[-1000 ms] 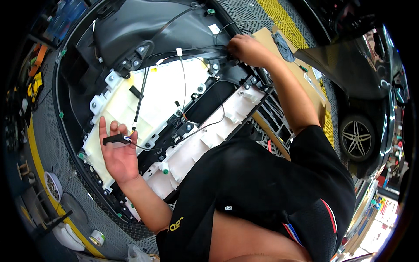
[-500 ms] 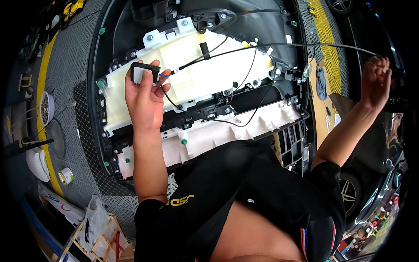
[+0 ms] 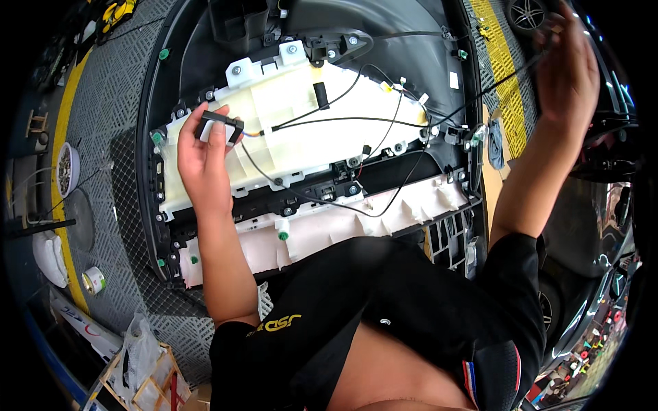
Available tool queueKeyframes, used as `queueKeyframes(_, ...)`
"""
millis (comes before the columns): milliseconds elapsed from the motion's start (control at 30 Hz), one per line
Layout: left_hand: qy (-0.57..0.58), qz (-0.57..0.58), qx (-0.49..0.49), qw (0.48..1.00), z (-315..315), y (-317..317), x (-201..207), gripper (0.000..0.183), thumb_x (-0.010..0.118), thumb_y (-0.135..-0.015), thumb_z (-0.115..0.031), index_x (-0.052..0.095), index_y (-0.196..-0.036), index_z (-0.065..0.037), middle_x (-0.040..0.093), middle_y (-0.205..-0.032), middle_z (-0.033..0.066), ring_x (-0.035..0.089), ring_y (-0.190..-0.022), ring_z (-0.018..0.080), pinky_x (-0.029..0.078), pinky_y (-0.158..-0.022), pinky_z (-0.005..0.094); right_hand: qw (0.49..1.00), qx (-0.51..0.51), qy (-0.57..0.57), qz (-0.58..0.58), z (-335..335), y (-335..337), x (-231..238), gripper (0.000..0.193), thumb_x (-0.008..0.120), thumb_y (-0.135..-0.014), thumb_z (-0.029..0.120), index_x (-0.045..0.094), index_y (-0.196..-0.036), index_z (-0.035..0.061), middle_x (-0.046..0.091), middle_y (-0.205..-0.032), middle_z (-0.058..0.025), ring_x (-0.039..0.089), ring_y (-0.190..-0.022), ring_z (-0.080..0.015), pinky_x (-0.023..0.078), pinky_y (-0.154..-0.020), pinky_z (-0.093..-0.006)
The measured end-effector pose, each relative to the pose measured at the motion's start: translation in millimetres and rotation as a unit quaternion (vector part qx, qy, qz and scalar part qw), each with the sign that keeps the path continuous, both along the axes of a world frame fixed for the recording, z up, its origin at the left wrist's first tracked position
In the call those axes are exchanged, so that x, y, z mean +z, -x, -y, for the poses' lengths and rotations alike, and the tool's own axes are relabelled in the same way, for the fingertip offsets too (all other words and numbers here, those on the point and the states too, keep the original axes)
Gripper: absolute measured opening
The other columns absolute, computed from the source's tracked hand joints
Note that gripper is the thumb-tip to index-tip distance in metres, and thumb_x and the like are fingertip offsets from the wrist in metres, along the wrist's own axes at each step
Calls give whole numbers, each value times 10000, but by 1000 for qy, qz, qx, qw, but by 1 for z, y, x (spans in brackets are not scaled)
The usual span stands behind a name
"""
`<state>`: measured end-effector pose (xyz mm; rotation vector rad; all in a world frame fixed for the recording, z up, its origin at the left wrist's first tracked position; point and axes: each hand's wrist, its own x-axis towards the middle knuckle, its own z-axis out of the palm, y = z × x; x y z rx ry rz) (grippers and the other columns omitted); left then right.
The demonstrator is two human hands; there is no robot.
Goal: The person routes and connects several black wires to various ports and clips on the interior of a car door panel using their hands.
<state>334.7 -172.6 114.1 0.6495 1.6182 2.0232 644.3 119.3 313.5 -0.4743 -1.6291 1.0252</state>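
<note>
Dark car [image 3: 582, 219] stood at the right. Big black trim panel [image 3: 411, 61] filled the middle, inner side up. Cream plate [image 3: 301, 152] sat across its centre, bolted round the edge; pale strip [image 3: 308, 238] ran along its near side. Cardboard [image 3: 493, 179] lay just right of the panel. Right hand [image 3: 569, 68] was raised at far right, motion-blurred, grasping a black cable [image 3: 343, 120]; exact finger placement unclear. Left hand [image 3: 205, 157] was above the plate's left end, gripping a small black box [image 3: 225, 119], thumb on its pale face. White bowl [image 3: 75, 170] of small parts and a can [image 3: 94, 280] were on the left, the can nearer. Cable joined the box via short coloured wires [image 3: 252, 134], crossed over the plate, then rose to the right hand. Green clips [image 3: 283, 235] dotted the panel, one on the pale strip.
</note>
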Motion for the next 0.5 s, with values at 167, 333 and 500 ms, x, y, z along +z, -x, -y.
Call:
queueKeyframes(167, 95, -249, 96, 959, 13, 15, -12, 392, 672, -1052, -96, 605, -1417, 30, 615, -1475, 143, 611, -1300, 224, 486, -1103, 365, 988, 115, 79, 71, 1, 86, -53, 169, 763, -1008, 104, 758, -1115, -26, 773, -898, -97, 739, -732, -141, 609, -662, -252)
queueKeyframes(333, 137, -396, 129, 899, 3, 9, 17, 424, 712, -998, -104, 631, -1395, 22, 584, -1514, 160, 567, -1380, 279, 455, -1144, 425, 953, 213, 77, 202, 3, 118, -88, 284, 781, -1014, 200, 787, -1198, -15, 804, -1107, -88, 749, -941, -151, 590, -857, -273)
queueKeyframes(500, 6, -265, -167, 950, -41, -13, 53, 543, 751, -985, -65, 567, -1485, 37, 668, -1425, 154, 661, -1284, 270, 506, -1120, 420, 937, 261, -66, 223, 41, 136, -104, 156, 890, -885, 151, 846, -1003, 58, 796, -923, -56, 736, -800, -118, 586, -728, -275)
